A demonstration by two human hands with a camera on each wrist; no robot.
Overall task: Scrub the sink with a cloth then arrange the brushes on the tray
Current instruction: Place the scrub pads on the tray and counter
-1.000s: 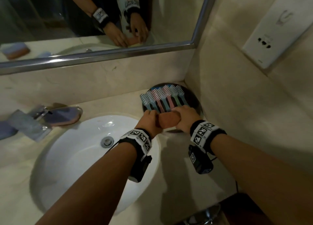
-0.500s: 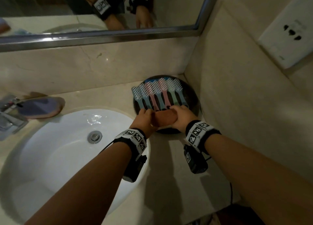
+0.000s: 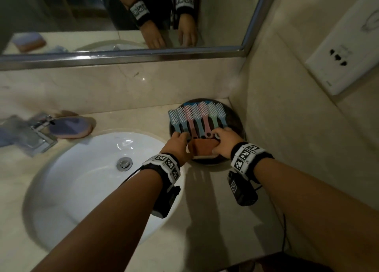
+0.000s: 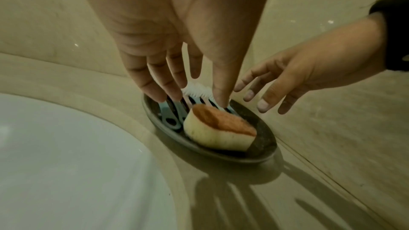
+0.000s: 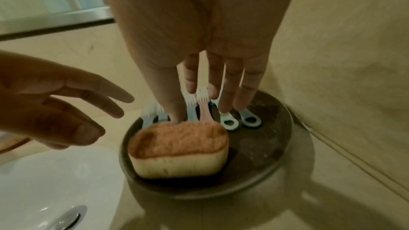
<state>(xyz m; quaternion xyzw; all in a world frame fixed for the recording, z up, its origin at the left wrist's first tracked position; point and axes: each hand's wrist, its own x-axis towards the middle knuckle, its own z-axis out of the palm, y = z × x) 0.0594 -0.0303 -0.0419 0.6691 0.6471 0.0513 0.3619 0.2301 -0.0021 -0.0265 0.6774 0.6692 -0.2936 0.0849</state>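
Brushes (image 3: 196, 118) lie in row on tray (image 3: 235, 115), sponge (image 3: 203, 147) in front. Left hand (image 3: 178, 144) and right hand (image 3: 225, 141) over handles, fingers spread, holding nothing. Risk: stray finger nudges handles, skewing row, or knocks sponge off rim.

a bathroom: white sink (image 3: 86, 181) set in a marble counter (image 3: 225, 230) below a wall mirror (image 3: 102, 15).
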